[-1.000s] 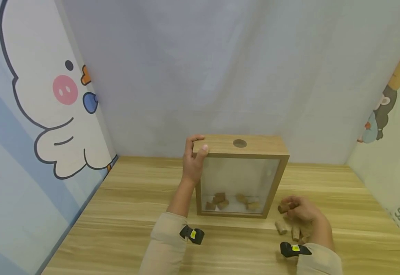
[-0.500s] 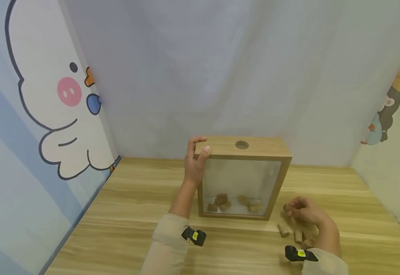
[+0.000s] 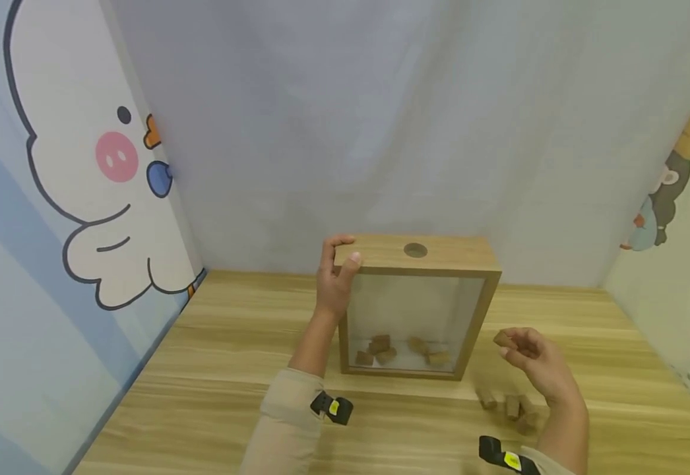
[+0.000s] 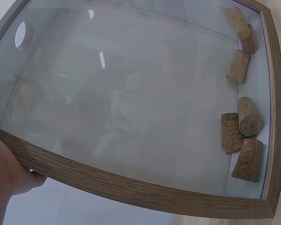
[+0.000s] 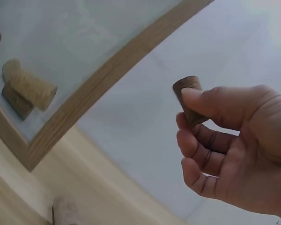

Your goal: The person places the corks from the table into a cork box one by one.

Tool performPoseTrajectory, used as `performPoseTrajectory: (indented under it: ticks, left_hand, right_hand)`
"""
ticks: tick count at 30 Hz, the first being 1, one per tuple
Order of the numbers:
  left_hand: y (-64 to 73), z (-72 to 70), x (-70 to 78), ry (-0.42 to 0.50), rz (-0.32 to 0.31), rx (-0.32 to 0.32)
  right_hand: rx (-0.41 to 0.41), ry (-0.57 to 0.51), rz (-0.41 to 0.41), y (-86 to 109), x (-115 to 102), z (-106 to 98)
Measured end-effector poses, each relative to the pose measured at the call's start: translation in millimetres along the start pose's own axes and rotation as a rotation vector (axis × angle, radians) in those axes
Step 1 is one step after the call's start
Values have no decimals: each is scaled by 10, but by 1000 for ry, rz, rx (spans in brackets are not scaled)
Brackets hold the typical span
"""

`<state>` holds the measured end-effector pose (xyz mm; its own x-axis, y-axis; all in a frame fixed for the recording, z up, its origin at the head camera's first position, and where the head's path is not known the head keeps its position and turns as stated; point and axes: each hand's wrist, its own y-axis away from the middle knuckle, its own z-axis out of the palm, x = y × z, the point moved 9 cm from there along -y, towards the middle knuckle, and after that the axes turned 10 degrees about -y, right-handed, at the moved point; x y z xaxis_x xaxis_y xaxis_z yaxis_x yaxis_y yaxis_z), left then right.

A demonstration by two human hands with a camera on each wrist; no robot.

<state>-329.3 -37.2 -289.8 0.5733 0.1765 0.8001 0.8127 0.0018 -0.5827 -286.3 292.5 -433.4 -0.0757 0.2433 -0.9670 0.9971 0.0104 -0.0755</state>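
Note:
A wooden frame box [image 3: 419, 269] with a clear front stands upright on the table, a round hole [image 3: 415, 250] in its top. Several corks [image 4: 248, 117] lie along its bottom behind the pane. My left hand [image 3: 334, 284] grips the box's upper left corner, thumb on the top edge. Right of the box, my right hand [image 3: 537, 359] pinches a cork [image 5: 191, 98] between thumb and fingers, raised off the table. Below that hand, several loose corks [image 3: 512, 406] lie on the table, partly overlapped by the right forearm.
The wood-grain table [image 3: 226, 349] reaches back to a pale grey curtain [image 3: 345, 132]. At the left is a wall with a cartoon duck [image 3: 84, 165]; another printed wall [image 3: 671, 264] borders the right side. One more cork [image 5: 65, 211] shows low in the right wrist view.
My right hand has lifted the pinched cork up from beside the loose corks. The left hand keeps its grip on the box corner. The head view has shifted slightly.

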Motion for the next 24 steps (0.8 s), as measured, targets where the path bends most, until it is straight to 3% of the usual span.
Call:
performPoseTrajectory:
  ticks: [9, 14, 18, 21, 24]
  left_hand:
    - [5, 21, -51, 26, -6, -11]
    - [4, 16, -43, 29, -5, -7]
    - [8, 26, -32, 27, -6, -14]
    - [-2, 33, -57, 24, -7, -14]
    - [-32, 44, -169, 29, -4, -9]
  right_hand:
    - [83, -400, -270, 114, -520, 16]
    - [124, -460, -371, 146, -843, 1]
    - [166, -580, -485, 182, -1112, -72]
    - [152, -655, -564, 199, -1321, -101]
    - [119, -662, -608, 189, -1525, -95]
